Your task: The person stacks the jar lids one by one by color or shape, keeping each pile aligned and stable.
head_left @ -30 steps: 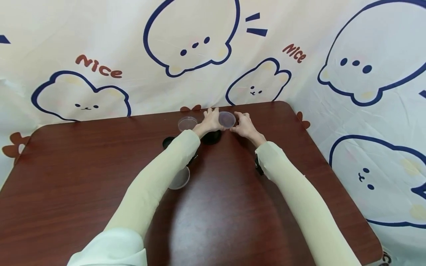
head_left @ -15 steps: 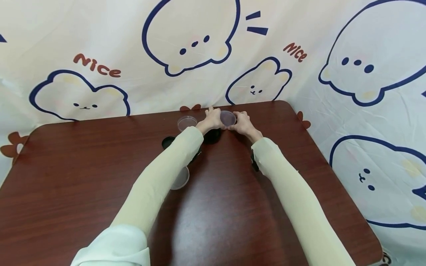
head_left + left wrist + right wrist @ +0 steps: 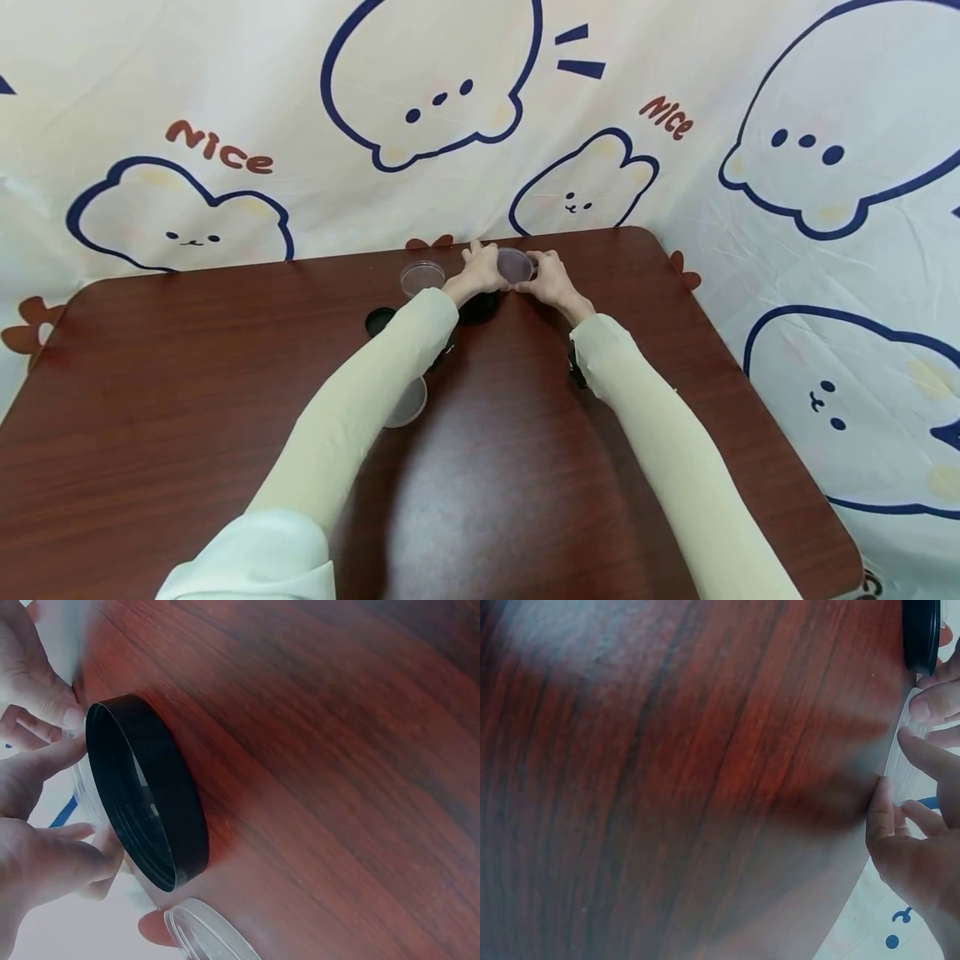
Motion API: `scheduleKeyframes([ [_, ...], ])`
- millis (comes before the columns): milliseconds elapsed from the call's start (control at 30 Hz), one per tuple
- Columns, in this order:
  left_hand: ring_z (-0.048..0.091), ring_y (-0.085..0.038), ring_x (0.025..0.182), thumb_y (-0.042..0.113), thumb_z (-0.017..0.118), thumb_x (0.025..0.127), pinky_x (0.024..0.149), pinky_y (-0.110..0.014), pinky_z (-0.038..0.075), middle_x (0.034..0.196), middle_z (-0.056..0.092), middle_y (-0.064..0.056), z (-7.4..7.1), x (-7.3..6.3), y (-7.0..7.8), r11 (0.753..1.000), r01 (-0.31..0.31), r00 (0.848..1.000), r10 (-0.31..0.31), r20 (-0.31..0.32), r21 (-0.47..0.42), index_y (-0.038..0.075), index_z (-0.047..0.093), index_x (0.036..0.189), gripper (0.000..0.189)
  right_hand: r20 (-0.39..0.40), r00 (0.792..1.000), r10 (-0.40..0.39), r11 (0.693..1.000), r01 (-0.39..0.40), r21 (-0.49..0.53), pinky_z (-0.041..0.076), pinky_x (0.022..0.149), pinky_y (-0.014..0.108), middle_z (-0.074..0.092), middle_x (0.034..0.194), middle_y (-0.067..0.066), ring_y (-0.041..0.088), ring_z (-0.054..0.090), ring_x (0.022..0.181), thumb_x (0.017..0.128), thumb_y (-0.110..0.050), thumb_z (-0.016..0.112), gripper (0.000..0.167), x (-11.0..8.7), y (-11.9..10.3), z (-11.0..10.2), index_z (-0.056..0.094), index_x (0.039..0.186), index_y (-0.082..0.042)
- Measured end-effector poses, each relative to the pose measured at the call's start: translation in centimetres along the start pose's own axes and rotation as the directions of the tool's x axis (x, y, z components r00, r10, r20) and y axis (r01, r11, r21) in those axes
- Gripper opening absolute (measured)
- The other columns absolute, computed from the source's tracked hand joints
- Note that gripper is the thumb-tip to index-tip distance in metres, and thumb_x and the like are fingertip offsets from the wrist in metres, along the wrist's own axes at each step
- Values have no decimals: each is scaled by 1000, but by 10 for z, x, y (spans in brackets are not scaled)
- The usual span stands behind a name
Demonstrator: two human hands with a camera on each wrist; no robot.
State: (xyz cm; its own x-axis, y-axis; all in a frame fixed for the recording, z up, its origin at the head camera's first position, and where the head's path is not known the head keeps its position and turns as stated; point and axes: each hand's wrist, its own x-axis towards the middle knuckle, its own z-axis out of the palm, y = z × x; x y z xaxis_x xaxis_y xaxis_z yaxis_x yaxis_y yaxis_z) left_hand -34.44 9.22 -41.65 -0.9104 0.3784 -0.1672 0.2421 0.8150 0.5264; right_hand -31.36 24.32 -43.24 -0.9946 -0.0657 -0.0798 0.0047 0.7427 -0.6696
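A clear, shallow round plastic dish (image 3: 515, 267) lies near the table's far edge, between both hands. My left hand (image 3: 480, 268) holds its left side, the thumb at the near rim. From the right, my right hand (image 3: 550, 279) grips the same dish, its thumb at the near rim and fingers curled round the far side. In the right wrist view the dish (image 3: 906, 754) sits low at the table surface, with the fingertips of both hands along its edge. A black round lid (image 3: 176, 799), its inner wall ridged, stands close beside my left hand and is partly hidden by the left arm in the head view.
Left of the left hand lies another clear round dish (image 3: 422, 278). A smaller black round piece (image 3: 379, 320) and a further clear disc (image 3: 408, 404) are partly covered by the left sleeve. The brown table (image 3: 225, 375) meets a printed cloth (image 3: 450, 200) at its far edge.
Both hands have drawn slightly closer together around the clear dish, which has shifted a little to the right. In the last half second almost nothing has moved.
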Motion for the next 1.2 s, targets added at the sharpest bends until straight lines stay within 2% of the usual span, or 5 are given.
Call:
scheduleKeyframes([
  [267,32,-40,118,22,80,81,99,-46,35,133,34,-28,-1,-3,0,999,-14,999,13,-34,-38,-5,45,136,70,-33,999,-24,1000,24,0,40,97,38,39,132,26,34,46,115,84,-7,75,72,-1,0,3,37,143,8],
  [467,32,-39,120,21,79,81,101,-44,33,136,34,-27,-3,-5,-1,999,-12,999,11,-49,-33,-4,40,141,76,-40,999,-38,999,38,1,43,95,37,38,132,27,33,49,113,84,-6,74,73,-1,-3,4,35,144,9],
  [767,33,-39,121,23,81,79,101,-44,34,138,33,-26,-3,-8,0,998,-30,997,27,-67,-49,-3,41,142,79,-54,998,-42,999,44,29,46,92,36,35,135,28,33,53,113,84,-3,74,74,-8,-4,0,33,144,10],
  [1033,36,-39,119,24,84,75,99,-44,35,131,47,-22,-11,-15,-4,993,-76,994,69,-86,-86,-4,50,132,73,-74,996,-45,997,49,59,48,88,34,37,133,28,30,56,109,83,-3,75,73,-12,-6,0,37,143,10],
  [1200,37,-37,121,24,84,76,100,-42,36,133,44,-21,-13,-18,-6,988,-99,994,91,-67,-121,-3,47,135,75,-78,995,-60,995,66,77,48,90,34,40,131,28,31,57,109,82,-5,76,80,-17,-5,-4,30,146,10],
])
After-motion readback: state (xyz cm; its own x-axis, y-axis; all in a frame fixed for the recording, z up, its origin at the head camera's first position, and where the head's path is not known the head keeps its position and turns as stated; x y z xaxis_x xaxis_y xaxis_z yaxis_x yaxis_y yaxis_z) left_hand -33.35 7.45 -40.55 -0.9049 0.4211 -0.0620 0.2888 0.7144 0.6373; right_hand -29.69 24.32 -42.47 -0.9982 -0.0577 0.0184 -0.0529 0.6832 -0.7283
